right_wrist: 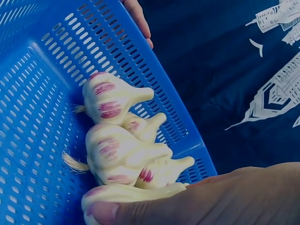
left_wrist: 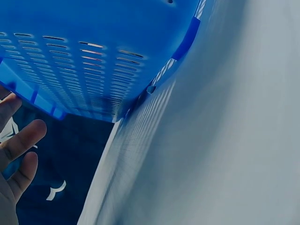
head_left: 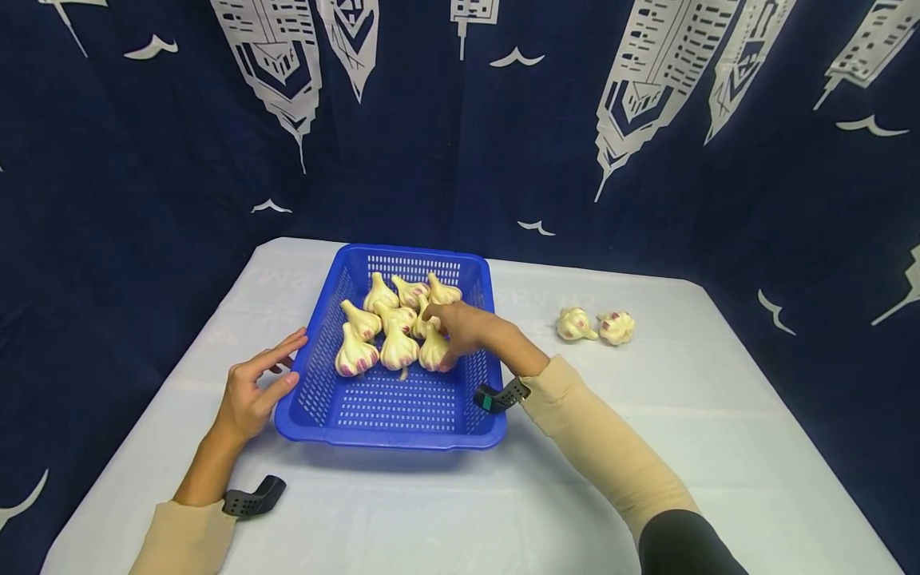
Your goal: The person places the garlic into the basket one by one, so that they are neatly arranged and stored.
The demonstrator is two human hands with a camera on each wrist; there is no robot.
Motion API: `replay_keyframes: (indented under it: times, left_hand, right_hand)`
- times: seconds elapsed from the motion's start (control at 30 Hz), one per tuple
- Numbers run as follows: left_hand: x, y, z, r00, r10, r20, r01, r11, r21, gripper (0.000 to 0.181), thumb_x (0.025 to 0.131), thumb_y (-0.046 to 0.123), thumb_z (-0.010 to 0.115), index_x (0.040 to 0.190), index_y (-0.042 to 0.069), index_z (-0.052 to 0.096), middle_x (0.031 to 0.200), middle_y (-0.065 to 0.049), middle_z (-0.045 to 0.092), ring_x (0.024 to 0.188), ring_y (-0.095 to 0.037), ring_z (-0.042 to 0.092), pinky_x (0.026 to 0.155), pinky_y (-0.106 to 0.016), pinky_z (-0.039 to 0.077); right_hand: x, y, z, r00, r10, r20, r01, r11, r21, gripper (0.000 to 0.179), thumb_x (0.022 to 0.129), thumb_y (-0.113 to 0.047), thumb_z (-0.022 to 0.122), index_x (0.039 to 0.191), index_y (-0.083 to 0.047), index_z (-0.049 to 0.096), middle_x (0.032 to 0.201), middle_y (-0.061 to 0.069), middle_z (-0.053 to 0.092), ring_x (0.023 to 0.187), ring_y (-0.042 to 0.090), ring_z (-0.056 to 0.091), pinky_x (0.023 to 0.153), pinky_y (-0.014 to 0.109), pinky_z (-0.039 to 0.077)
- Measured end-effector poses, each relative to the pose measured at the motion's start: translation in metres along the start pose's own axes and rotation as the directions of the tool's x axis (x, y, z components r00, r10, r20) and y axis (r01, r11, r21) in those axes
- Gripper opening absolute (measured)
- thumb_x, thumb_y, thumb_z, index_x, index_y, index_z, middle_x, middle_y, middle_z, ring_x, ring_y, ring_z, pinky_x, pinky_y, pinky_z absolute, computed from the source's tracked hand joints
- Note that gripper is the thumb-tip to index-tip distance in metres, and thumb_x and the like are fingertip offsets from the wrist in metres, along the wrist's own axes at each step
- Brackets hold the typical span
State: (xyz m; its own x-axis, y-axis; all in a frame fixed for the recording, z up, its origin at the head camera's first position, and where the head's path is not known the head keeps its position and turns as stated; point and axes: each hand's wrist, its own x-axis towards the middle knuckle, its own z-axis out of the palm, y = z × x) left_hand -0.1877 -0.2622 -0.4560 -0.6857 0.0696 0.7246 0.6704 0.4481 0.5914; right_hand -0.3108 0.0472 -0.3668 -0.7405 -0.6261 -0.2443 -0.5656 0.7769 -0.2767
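Note:
A blue perforated plastic basket (head_left: 395,411) stands on the white table with several garlic bulbs (head_left: 355,353) grouped in its middle and far part. My right hand (head_left: 470,329) reaches in over the basket's right side and grips a garlic bulb (head_left: 432,349) at the right of the group. In the right wrist view the thumb (right_wrist: 105,212) lies along that bulb, beside purple-streaked garlic (right_wrist: 110,147). My left hand (head_left: 251,391) is at the basket's left rim, fingers extended and spread. In the left wrist view its fingertips (left_wrist: 33,131) show beside the basket wall (left_wrist: 93,23).
Two more garlic bulbs, one with its stem to the right (head_left: 575,324) and one beside it (head_left: 616,327), lie on the white tablecloth (head_left: 690,415) right of the basket. A dark blue curtain (head_left: 431,144) with white building prints hangs behind the table.

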Motion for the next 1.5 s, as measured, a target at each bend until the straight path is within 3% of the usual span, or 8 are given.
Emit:
replay_keyframes:
  times: [0.5,1.07,1.27,1.5]
  left_hand:
    - [-0.004,-0.009,0.000,1.000,0.005,-0.021,-0.005,1.000,0.015,0.044,0.078,-0.001,0.061,0.122,-0.006,0.067,0.127,-0.025,0.061,0.083,-0.012,0.061,0.072,-0.020,0.043]
    - [-0.001,-0.005,0.002,1.000,0.009,-0.013,-0.009,1.000,0.008,0.045,0.078,-0.002,0.061,0.122,-0.005,0.066,0.128,-0.024,0.061,0.084,-0.011,0.061,0.073,-0.019,0.043]
    - [-0.002,-0.004,0.002,1.000,0.003,-0.012,-0.003,1.000,0.004,0.044,0.080,-0.001,0.061,0.123,-0.005,0.066,0.129,-0.023,0.061,0.084,-0.011,0.061,0.073,-0.018,0.042]
    - [-0.002,-0.005,0.002,1.000,-0.006,-0.013,0.006,1.000,0.003,0.043,0.080,-0.001,0.060,0.122,-0.006,0.066,0.129,-0.023,0.061,0.085,-0.011,0.060,0.074,-0.017,0.042]
  right_hand:
    - [-0.007,-0.003,-0.007,0.999,-0.004,0.043,0.004,1.000,-0.004,0.082,0.073,-0.026,0.088,0.142,-0.009,0.048,0.115,0.014,0.064,0.103,0.022,0.058,0.093,0.039,0.047]
    - [-0.012,-0.001,-0.008,0.999,0.002,0.041,-0.002,1.000,-0.003,0.082,0.075,-0.030,0.087,0.143,-0.010,0.048,0.118,0.013,0.065,0.107,0.022,0.058,0.094,0.039,0.047]
    - [-0.019,0.006,-0.014,0.999,-0.036,0.003,0.035,0.999,0.022,0.077,0.079,-0.033,0.083,0.142,-0.007,0.048,0.115,0.016,0.066,0.100,0.022,0.059,0.086,0.037,0.049]
    - [-0.030,0.021,-0.022,0.982,-0.133,-0.135,0.146,0.985,0.092,0.066,0.083,-0.030,0.079,0.136,0.000,0.054,0.106,0.015,0.069,0.087,0.020,0.063,0.079,0.032,0.053]
